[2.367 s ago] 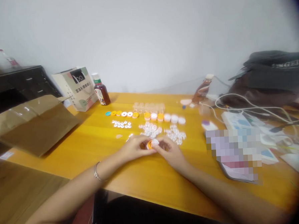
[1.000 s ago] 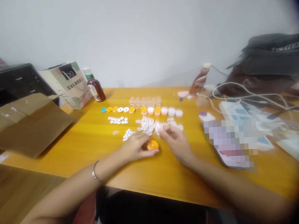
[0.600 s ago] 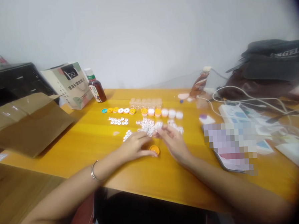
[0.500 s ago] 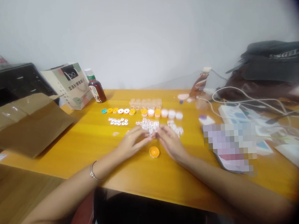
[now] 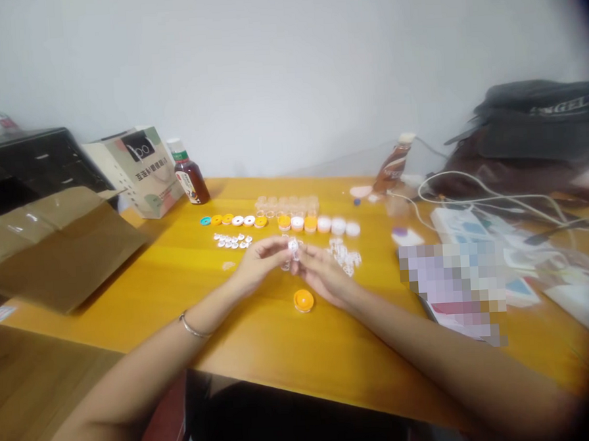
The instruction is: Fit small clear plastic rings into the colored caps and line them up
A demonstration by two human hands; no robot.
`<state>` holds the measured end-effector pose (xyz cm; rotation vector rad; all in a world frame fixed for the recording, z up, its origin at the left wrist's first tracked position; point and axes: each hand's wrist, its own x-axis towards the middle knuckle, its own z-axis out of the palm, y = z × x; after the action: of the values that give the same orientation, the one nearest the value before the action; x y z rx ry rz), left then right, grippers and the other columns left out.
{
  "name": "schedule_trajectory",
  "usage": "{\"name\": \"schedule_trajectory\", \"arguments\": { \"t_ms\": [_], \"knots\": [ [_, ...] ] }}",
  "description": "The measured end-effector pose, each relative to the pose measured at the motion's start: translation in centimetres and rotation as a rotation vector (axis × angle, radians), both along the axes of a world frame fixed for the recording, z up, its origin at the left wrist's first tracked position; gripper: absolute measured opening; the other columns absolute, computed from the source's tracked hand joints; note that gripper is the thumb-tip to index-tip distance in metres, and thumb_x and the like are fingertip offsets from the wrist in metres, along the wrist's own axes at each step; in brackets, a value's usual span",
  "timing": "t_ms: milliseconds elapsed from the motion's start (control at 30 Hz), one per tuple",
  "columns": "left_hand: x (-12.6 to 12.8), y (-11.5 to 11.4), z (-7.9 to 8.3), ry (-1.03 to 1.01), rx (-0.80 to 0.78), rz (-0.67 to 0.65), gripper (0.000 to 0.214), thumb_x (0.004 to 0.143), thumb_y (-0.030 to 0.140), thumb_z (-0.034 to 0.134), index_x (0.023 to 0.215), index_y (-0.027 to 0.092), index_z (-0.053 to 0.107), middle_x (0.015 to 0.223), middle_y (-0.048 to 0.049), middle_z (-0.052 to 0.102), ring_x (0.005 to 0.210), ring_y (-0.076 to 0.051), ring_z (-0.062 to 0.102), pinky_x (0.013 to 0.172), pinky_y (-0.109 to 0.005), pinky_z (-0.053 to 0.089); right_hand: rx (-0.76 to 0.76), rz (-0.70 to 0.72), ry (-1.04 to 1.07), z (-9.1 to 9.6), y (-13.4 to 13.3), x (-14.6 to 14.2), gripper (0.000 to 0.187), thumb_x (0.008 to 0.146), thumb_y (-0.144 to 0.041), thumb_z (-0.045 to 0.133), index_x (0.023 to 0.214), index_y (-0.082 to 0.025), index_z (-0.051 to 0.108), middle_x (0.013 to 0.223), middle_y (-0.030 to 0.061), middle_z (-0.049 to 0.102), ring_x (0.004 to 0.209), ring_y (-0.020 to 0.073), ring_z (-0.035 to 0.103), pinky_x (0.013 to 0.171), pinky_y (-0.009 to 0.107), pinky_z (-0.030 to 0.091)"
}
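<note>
Between the fingertips of both hands is a small white plastic piece, too small to make out fully. My left hand pinches it from the left, and my right hand closes on it from the right. Just below them on the table lies a round orange piece with a pale centre. Behind my hands, partly hidden, are more small white parts. To the right sits a cluster of white pieces, and to the left several small white discs lie in rows.
A row of orange, white and teal round pieces crosses the table, with clear cups behind. Two brown-drink bottles stand at the back, one left, one right. A cardboard box is left; cables and a blurred-out phone lie right.
Both hands have risen slightly away from me and shifted left, and a white piece now shows between the fingertips. The orange piece stays where it was.
</note>
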<state>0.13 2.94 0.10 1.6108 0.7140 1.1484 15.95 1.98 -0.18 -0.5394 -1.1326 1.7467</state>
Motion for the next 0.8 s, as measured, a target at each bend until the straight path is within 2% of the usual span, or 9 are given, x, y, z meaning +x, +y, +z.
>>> {"name": "schedule_trajectory", "arguments": {
  "t_ms": [100,200,300,400,600,800],
  "knots": [
    [-0.3,0.0,-0.4,0.065,0.089,0.119,0.024,0.077,0.031,0.067,0.093,0.014,0.060,0.085,-0.0047,0.065,0.075,-0.013,0.061,0.066,-0.025,0.051,-0.005,-0.075,-0.030,-0.7,0.1,0.1,0.018,0.068,-0.036,0.073,0.072,-0.019,0.066,0.068,-0.0021,0.062,0.064,0.0101,0.054,0.069,0.025,0.044],
    [-0.9,-0.2,-0.5,0.216,0.301,0.233,0.022,0.075,0.028,0.068,0.092,0.014,0.061,0.087,-0.0058,0.065,0.079,-0.013,0.060,0.066,-0.023,0.050,0.008,-0.167,-0.093,-1.3,0.0,0.0,0.020,0.069,-0.037,0.073,0.079,-0.020,0.069,0.073,-0.0001,0.067,0.068,0.0122,0.058,0.075,0.028,0.046],
    [-1.5,-0.4,-0.4,0.374,0.564,0.258,0.019,0.080,0.024,0.065,0.096,0.015,0.062,0.091,-0.0068,0.065,0.081,-0.013,0.060,0.071,-0.026,0.051,0.049,-0.212,-0.166,-1.6,-0.2,-0.1,0.025,0.070,-0.038,0.071,0.087,-0.019,0.070,0.076,0.0015,0.069,0.070,0.0138,0.061,0.076,0.031,0.048],
    [-1.7,-0.6,-0.4,0.482,0.739,0.249,0.021,0.084,0.021,0.059,0.105,0.015,0.059,0.098,-0.0092,0.064,0.090,-0.015,0.060,0.080,-0.032,0.051,0.095,-0.233,-0.228,-1.7,-0.4,-0.1,0.025,0.070,-0.040,0.070,0.085,-0.019,0.071,0.076,0.0016,0.070,0.069,0.0149,0.062,0.076,0.033,0.049],
    [-1.5,-0.7,-0.7,0.597,0.925,0.259,0.020,0.089,0.016,0.052,0.107,0.015,0.058,0.099,-0.0101,0.064,0.093,-0.017,0.059,0.081,-0.034,0.052,0.128,-0.269,-0.326,-1.6,-0.4,0.0,0.025,0.072,-0.043,0.064,0.074,-0.019,0.070,0.069,0.0016,0.069,0.066,0.0170,0.064,0.072,0.035,0.052],
    [-1.1,-1.0,-1.3,0.707,0.980,0.267,0.018,0.089,0.019,0.051,0.104,0.014,0.060,0.093,-0.0092,0.064,0.086,-0.016,0.060,0.076,-0.031,0.053,0.213,-0.346,-0.486,-1.0,-0.7,0.1,0.017,0.070,-0.030,0.056,0.060,-0.021,0.067,0.062,-0.0004,0.068,0.060,0.0174,0.063,0.066,0.033,0.053]
  ]
}}
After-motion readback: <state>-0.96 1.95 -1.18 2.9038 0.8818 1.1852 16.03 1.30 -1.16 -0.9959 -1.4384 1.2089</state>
